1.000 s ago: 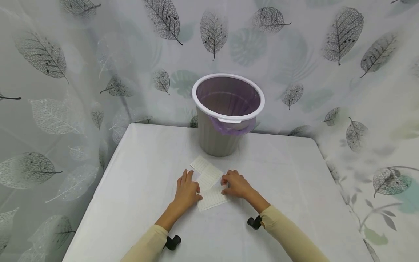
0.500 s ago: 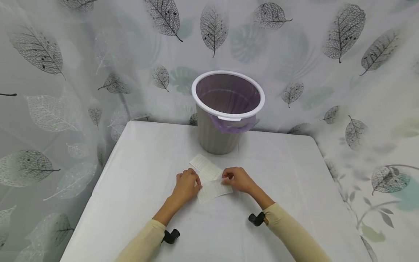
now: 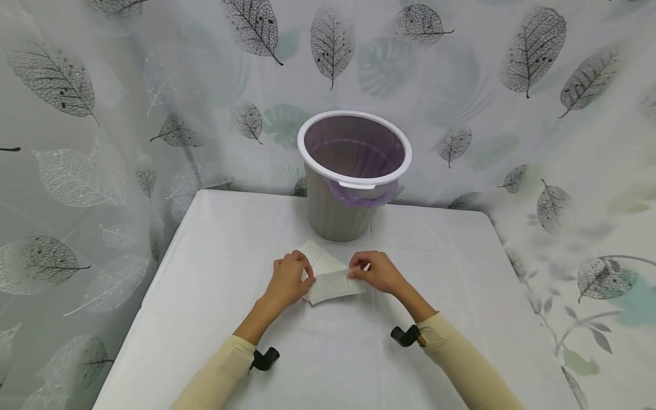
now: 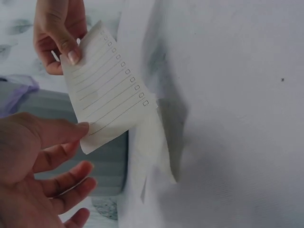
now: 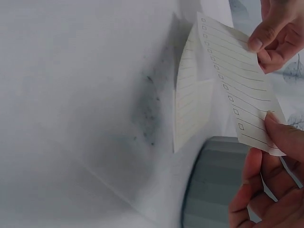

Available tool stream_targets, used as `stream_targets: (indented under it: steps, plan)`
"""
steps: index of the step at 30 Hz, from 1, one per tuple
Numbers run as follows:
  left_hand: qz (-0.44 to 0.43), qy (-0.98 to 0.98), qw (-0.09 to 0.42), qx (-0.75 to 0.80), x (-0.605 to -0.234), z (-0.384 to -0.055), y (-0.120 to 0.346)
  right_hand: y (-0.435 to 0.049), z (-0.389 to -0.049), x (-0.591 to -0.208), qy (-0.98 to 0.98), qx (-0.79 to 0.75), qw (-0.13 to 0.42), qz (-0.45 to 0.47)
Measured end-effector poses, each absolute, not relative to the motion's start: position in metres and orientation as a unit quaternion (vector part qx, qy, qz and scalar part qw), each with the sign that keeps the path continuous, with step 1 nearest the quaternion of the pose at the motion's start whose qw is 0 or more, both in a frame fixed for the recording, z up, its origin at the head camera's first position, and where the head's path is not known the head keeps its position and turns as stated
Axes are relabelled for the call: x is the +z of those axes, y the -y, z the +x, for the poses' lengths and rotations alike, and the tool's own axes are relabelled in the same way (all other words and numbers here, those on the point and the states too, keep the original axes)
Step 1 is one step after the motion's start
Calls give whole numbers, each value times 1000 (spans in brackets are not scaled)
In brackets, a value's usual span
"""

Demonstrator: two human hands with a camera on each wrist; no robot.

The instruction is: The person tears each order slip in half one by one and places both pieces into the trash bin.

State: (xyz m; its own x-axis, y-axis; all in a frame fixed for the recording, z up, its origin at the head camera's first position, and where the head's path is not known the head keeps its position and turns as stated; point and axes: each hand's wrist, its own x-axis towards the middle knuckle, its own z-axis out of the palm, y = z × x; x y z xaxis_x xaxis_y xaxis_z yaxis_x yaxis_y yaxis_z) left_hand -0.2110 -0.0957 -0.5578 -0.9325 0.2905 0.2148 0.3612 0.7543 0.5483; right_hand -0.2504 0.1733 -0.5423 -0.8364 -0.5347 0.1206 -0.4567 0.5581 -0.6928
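A lined checklist sheet (image 3: 335, 286) with small checkboxes down one edge is held up off the table, tilted. My left hand (image 3: 289, 279) pinches its left end; in the left wrist view my left thumb lies on the printed face, the other fingers loosely bent below. At the opposite end, my right hand (image 3: 378, 272) grips the sheet, thumb on the printed side in the right wrist view (image 5: 280, 175). Behind and beneath it, more lined paper (image 3: 320, 257) lies on the table, partly hidden; in the right wrist view this other paper (image 5: 190, 99) curves up at one edge.
A grey ribbed bin (image 3: 335, 213) with a white rim and a purple liner (image 3: 359, 196) stands at the back of the white-covered table (image 3: 246, 228). Leaf-patterned curtains (image 3: 205, 85) hang behind and at the sides. Black wrist cameras (image 3: 265, 359) sit near both cuffs.
Both hands have lifted the front sheet off the table and moved it slightly away from me. Now it overlaps more of the paper behind it. The bin stays put.
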Motion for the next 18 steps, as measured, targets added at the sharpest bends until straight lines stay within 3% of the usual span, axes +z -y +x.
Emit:
stream_targets:
  steps: [11,18]
  plan:
    - [-220,910,93,-340,-534,-223,95,-171,-253,-525,-885,-389,52,-251]
    - [-241,883,54,-399,-518,-232,93,-170,-253,-516,-879,-410,44,-239]
